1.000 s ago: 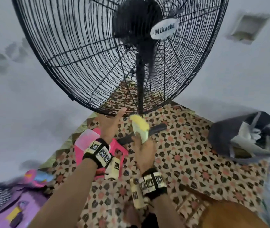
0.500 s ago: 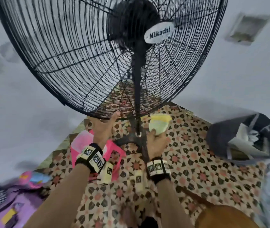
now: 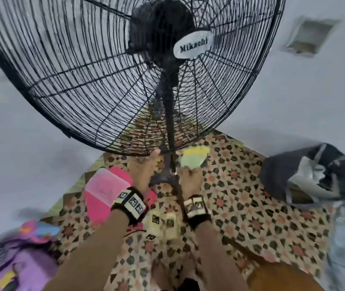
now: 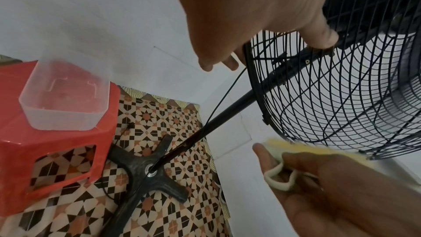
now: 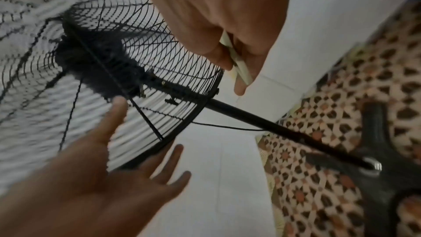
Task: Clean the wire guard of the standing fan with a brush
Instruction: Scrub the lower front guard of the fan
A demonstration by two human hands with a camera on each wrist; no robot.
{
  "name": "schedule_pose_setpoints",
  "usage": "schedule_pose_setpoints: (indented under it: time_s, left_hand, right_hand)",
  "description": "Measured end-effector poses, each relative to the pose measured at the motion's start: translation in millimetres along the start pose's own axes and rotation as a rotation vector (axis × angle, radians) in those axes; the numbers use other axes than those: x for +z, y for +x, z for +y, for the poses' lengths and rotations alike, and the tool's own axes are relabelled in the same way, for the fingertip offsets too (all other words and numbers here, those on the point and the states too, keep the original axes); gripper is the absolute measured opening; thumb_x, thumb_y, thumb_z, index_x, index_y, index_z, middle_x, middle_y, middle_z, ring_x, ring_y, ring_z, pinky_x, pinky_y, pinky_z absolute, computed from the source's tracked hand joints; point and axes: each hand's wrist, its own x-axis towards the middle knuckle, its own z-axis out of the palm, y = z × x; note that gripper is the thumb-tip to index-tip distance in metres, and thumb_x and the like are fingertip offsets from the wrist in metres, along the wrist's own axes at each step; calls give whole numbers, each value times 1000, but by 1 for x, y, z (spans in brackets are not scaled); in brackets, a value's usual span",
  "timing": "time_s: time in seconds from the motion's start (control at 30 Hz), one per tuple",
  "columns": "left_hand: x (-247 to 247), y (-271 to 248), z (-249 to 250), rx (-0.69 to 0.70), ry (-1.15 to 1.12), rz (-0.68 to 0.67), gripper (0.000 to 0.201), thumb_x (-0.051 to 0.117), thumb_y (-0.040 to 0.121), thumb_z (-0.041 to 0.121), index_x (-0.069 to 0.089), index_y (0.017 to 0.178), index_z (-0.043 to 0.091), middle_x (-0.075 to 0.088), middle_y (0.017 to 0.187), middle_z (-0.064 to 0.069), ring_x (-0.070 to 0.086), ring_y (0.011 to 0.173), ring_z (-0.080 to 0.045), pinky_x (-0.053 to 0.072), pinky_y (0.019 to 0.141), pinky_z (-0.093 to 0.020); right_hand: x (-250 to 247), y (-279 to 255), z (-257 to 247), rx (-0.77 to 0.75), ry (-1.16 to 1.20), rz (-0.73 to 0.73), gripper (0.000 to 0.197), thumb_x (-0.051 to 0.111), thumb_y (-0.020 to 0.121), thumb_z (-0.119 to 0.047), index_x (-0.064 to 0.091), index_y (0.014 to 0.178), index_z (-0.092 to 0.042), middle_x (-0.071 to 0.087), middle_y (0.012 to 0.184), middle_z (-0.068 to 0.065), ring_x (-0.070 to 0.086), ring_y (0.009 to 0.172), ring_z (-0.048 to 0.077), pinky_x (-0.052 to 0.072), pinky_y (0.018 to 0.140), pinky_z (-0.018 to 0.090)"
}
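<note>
Sitting at the far left of the head view, a purple patterned cloth lies on the floor, and next to it a pink plastic stool carries a clear plastic tub on its seat. Just right of the stool, the left hand reaches up with its fingers straight and spread, holding nothing; its thumb tip touches the bottom rim of the round black wire guard of the standing fan, which fills the upper part of the head view. The fan's black pole runs down between the two hands to a black cross-shaped base on the star-patterned floor mat. A thin black cord hangs beside the pole. Right of the pole, the right hand grips the pale handle of a brush with yellow bristles, fingers curled round it, the bristles just below the guard's lower edge. Whether they touch the wires cannot be told. Further right, a dark grey bag lies open on the mat.
</note>
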Motion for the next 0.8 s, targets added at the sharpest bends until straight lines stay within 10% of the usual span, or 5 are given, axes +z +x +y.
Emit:
schedule_pose_setpoints:
  time_s: [0.23, 0.37, 0.5, 0.7, 0.8]
  left_hand:
    - [-10, 11, 1, 17, 10, -77, 90, 86, 75, 67, 62, 130, 1, 67, 128, -27, 72, 106, -43, 55, 88, -72]
    - [-11, 18, -8, 49, 43, -4, 100, 88, 73, 67, 54, 141, 2, 65, 136, -20, 62, 123, -46, 49, 102, -70]
    - [-10, 24, -13, 54, 46, -58, 88, 83, 76, 71, 55, 147, 25, 63, 144, 13, 59, 133, -6, 44, 114, -40]
    - [-14, 39, -36, -9, 89, -63, 122, 82, 74, 74, 34, 149, -10, 42, 147, -39, 49, 132, -57, 46, 110, -65]
    - [-9, 16, -15, -20, 62, -30, 122, 81, 70, 79, 29, 162, 17, 46, 161, -7, 47, 146, -27, 38, 120, -55]
  right_hand:
    - [9, -58, 2, -119, -42, -456, 38, 64, 81, -44, 73, 101, -14, 75, 100, 9, 71, 94, 25, 57, 86, 35]
    - [-5, -28, -19, 13, 170, -102, 26, 55, 101, -6, 63, 117, 12, 68, 110, 26, 63, 80, 27, 45, 61, 9]
    - [-2, -29, -32, -120, 13, -179, 24, 60, 100, -15, 70, 115, 1, 71, 104, 9, 69, 100, 25, 43, 74, 24]
    - [-25, -38, -18, -152, -101, -170, 33, 56, 99, -10, 61, 131, -4, 70, 115, 5, 68, 103, 22, 52, 90, 27]
    - [-35, -11, -40, -36, -17, 30, 43, 55, 101, -11, 45, 143, -4, 66, 127, 17, 69, 107, 33, 55, 93, 36]
